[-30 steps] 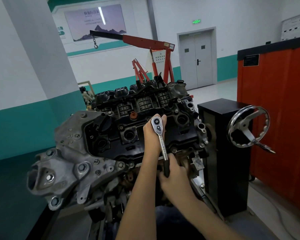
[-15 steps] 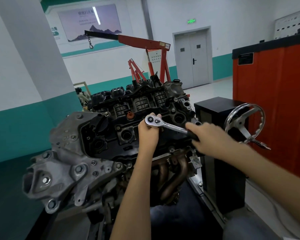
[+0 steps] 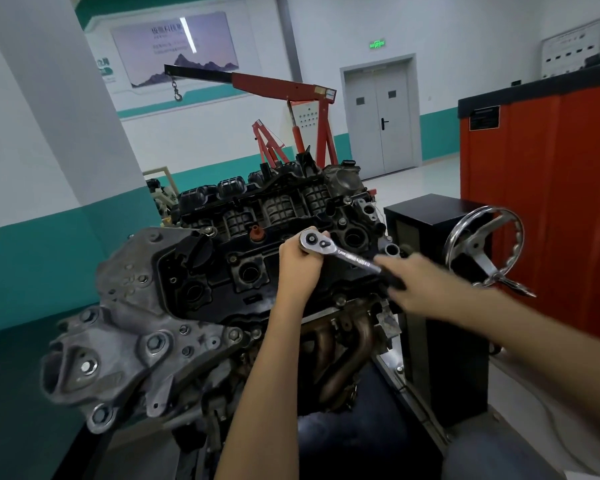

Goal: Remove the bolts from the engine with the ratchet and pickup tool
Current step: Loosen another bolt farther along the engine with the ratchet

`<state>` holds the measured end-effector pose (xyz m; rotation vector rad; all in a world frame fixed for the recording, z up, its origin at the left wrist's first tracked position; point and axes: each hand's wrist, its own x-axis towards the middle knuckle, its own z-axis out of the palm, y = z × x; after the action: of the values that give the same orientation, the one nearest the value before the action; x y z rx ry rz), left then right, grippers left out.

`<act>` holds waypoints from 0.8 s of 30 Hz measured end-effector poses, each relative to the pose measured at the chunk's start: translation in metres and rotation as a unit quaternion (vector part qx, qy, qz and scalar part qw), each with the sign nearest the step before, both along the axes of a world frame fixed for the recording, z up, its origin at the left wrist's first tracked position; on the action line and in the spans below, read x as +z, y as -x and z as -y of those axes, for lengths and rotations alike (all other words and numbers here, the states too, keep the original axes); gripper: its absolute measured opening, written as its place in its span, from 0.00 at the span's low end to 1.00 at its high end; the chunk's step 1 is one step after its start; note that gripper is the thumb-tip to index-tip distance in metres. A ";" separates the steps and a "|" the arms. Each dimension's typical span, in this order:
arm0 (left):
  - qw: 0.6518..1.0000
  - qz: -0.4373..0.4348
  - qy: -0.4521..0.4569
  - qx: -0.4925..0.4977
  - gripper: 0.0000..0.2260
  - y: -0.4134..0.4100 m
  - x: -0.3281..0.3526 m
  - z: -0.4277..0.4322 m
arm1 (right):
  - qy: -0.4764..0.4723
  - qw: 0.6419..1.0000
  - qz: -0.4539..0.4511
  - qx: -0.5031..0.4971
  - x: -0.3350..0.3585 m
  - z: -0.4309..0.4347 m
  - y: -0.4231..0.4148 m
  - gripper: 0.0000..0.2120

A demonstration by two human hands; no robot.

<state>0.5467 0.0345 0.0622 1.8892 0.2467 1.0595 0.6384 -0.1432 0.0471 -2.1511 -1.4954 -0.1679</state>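
**Engine** [image 3: 222,271]: centre of scene, mounted on a stand with the black valve cover tilted toward the viewer. The exhaust manifold sits below it and a grey bracket casting is at near left. The tilt brings the cover bolts within arm's reach.

**Ratchet** [image 3: 347,256]: chrome. The head is seated on the cover's upper middle and the handle slopes down to the right. The bolt beneath the head is hidden, and no socket can be seen.

**Left hand** [image 3: 298,268]: fingers curled round the ratchet head from the left, apparently to hold it square on the fastener so it cannot slip off.

**Right hand** [image 3: 420,285]: motion-blurred, wrapped round the dark grip at the handle's outer end, where leverage is greatest. Judged step: working one bolt loose.

**Pickup tool**: not in view. It is probably needed once a bolt lies free in its recess.

**Handwheel** [image 3: 482,251]: chrome, on the black stand cabinet [image 3: 430,306] right of the engine and near the right hand. A wide swing could strike it.

**Background**: red hoist [image 3: 291,88] far behind the engine; orange cabinet [image 3: 551,202] at right.
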 end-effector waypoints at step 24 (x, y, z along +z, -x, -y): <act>1.000 0.002 -0.022 -0.002 0.25 -0.001 0.000 0.002 | 0.018 1.000 -0.009 0.023 0.017 0.007 -0.005 0.16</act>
<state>0.5473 0.0321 0.0618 1.9272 0.2191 1.0735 0.6431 -0.1505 0.0641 -2.1384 -1.5481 -0.1049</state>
